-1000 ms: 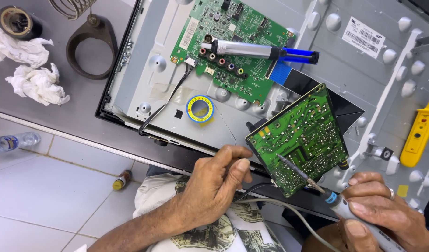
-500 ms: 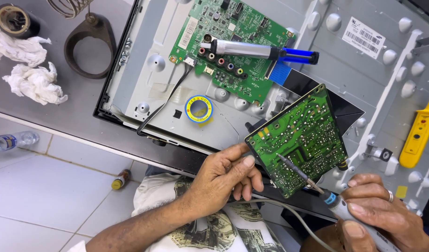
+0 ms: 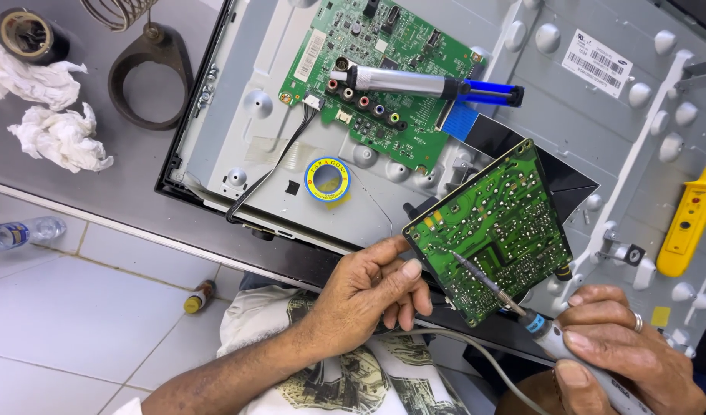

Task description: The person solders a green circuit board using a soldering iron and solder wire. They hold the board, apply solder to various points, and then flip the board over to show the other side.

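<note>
Soldering iron applied to a green circuit board

The circuit board is steadied at its lower-left edge by the left hand; the soldering iron is held in the right hand's closed grip, tip touching the board.

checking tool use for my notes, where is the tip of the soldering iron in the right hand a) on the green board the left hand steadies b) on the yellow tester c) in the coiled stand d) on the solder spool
a: the soldering iron held in the right hand has its tip on the solder side of the tilted green board, whose lower corner the left hand holds.
</note>
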